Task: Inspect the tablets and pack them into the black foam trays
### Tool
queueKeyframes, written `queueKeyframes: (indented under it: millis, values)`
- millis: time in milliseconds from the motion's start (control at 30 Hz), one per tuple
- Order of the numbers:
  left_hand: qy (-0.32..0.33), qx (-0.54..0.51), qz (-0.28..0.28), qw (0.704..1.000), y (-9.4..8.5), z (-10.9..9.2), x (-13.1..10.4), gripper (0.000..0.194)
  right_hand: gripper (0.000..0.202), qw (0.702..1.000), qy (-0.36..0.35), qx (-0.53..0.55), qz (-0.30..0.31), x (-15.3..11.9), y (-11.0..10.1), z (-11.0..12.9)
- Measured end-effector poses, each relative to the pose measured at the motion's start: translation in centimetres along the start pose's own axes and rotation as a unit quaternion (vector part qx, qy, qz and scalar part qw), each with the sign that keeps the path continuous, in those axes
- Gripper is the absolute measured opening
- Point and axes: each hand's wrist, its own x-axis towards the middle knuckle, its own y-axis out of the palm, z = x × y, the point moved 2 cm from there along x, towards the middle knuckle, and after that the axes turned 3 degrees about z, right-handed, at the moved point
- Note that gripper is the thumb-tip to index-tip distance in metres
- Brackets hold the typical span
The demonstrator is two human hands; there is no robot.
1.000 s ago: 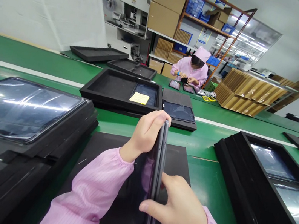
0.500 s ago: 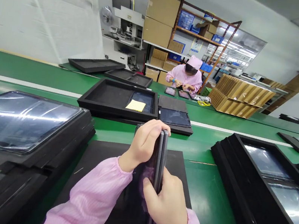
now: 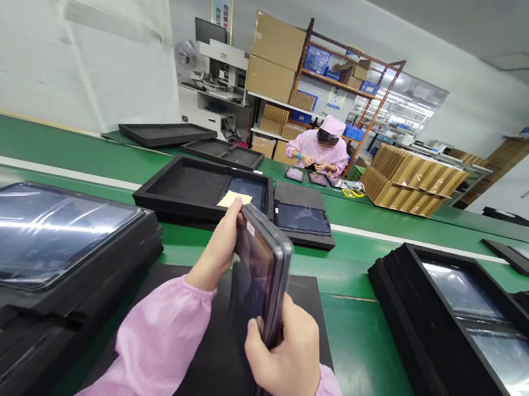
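A pair of dark tablets (image 3: 257,278), pressed together as one stack, stands on edge between my two hands. My left hand (image 3: 216,247) is closed on the far left edge, its thumb up at the top corner. Lower on the right side, my right hand (image 3: 291,355) wraps round the near edge with the thumb against the screen side. Beneath them lies a black board (image 3: 208,381) on the green bench (image 3: 369,330); whether the stack touches it I cannot tell.
On the left, black foam trays hold a film-covered screen (image 3: 35,234). Another foam tray (image 3: 429,306) with screens stands right. Ahead, a foam tray (image 3: 185,185) bears a yellow note (image 3: 235,200). Across the bench, a person in pink (image 3: 320,150) works near stacked cardboard dividers (image 3: 409,182).
The tablets have turned so that more of one screen shows. My left hand has shifted from their top to the far left edge, while my right hand keeps its grip. The view has tilted up slightly.
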Motion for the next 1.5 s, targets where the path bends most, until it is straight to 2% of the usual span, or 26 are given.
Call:
queueKeyframes:
  millis: [67,167,233,333,467,633,833,1167,1500]
  values:
    - [0.018,-0.056,0.007,0.998,0.7,-0.5,-0.8,0.052,0.013,0.998,-0.010,-0.027,0.051,-0.3,0.4,-0.3]
    - [0.107,-0.042,0.019,0.993,1.1,-1.7,-2.1,0.053,0.032,0.991,-0.020,-0.037,0.127,-0.9,1.1,-1.0]
    - [0.168,-0.027,0.040,0.985,0.9,-2.5,-2.8,0.054,0.036,0.985,-0.020,-0.024,0.168,-1.2,1.4,-1.4]
    - [0.216,-0.009,0.089,0.972,0.5,-3.0,-3.3,0.058,0.035,0.975,-0.013,-0.005,0.223,-1.4,1.6,-1.6]
    - [0.237,0.033,0.128,0.962,0.7,-2.9,-3.6,0.060,0.023,0.963,0.030,-0.004,0.268,-1.2,1.2,-1.5]
    - [0.231,0.052,0.152,0.960,1.2,-2.6,-3.5,0.061,0.011,0.954,0.086,0.017,0.286,-0.9,0.6,-1.6]
    - [0.220,0.098,0.124,0.963,1.3,-2.6,-3.4,0.059,0.014,0.940,0.146,0.022,0.307,-0.7,0.4,-1.5]
    - [0.209,0.115,0.113,0.965,1.6,-2.8,-3.7,0.055,0.016,0.945,0.132,0.018,0.297,-0.8,0.3,-1.6]
    - [0.198,0.112,0.121,0.966,1.9,-2.8,-3.9,0.055,0.034,0.949,0.130,0.047,0.283,-1.1,0.3,-1.9]
